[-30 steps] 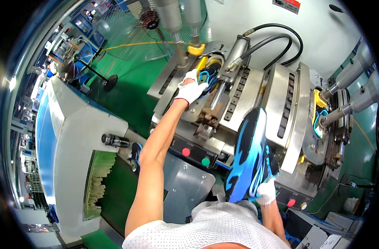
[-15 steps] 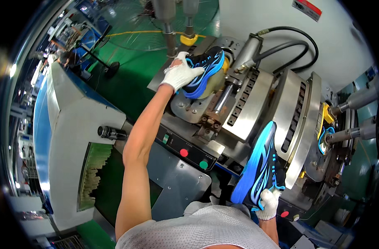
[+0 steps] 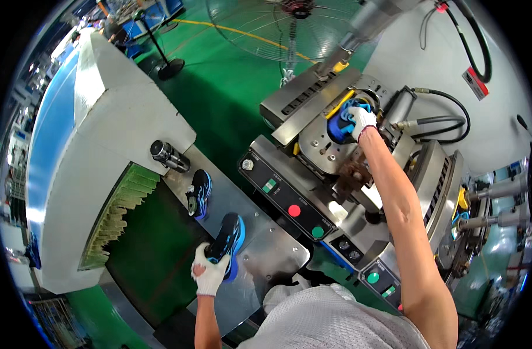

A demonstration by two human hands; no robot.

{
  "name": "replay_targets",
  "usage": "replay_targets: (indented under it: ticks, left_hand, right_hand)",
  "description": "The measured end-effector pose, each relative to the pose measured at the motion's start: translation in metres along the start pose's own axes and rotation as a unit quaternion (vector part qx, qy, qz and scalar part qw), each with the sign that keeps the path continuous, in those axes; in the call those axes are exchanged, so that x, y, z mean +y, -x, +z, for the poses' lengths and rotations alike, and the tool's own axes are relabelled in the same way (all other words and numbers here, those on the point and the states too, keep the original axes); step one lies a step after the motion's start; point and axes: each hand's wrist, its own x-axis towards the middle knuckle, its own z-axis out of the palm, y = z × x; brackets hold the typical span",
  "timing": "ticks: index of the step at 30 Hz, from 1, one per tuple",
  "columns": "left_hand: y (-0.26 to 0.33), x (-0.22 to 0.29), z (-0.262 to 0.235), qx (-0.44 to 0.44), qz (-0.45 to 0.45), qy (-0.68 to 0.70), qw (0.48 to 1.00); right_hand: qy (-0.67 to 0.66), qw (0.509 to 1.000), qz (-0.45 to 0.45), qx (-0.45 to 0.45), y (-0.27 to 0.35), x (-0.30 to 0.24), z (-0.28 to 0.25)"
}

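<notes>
Two hands busy: both gloved, each on a different shoe, seen from the head camera
Left hand: my left hand is clenched round the heel of a black-and-blue shoe, which lies on the steel plate at the mouth of the green conveyor belt
Change on the left: half a second back that hand was up at the press, on the shoe sitting there; it has come down to the plate
Right hand: my right hand reaches far up, fingers closed on a blue shoe seated in the round cradle of the metal press
Change on the right: a moment ago it held a shoe low by my waist; now it is at the press, so I read this as the swap under way, one shoe going in and one coming out
Second shoe on plate: another dark shoe lies further along, apart from the one I grip, near the black roller
Controls: the panel with red button and green button sits between my arms, untouched
Background: a floor fan stands on the green floor beyond the press
</notes>
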Motion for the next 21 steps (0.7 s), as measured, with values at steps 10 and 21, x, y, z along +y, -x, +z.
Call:
replay_targets:
  ticks: [10,21]
  left_hand:
    - [0.149,-0.183,0.009,0.179,-0.343,-0.008,0.922]
    - [0.182,-0.261,0.045,0.236,-0.387,-0.043,0.891]
  right_hand:
    - [0.824,0.497,-0.258,-0.085,-0.051,0.011,0.034]
    - [0.258,0.961,0.018,-0.098,-0.146,0.025,-0.026]
